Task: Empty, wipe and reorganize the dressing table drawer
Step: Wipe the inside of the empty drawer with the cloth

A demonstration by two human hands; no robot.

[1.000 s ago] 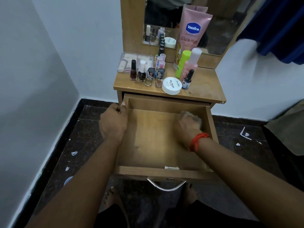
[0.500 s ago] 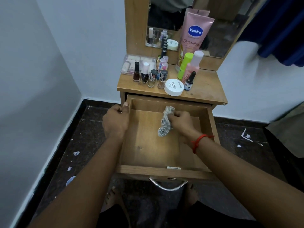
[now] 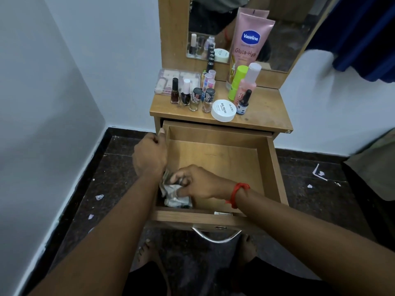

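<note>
Dragged from mid-drawer, the crumpled cloth is held in the near left corner of the drawer, the grip of the right hand curled round it for wiping. Its left wall is clasped in the grip of the left hand, likely for steadying; nail polish bottles are parked on the table beyond.

The person is wearing a red string band on the right wrist, just over the drawer. Below the drawer, black shorts are covering the legs, and two bare feet are showing.
</note>
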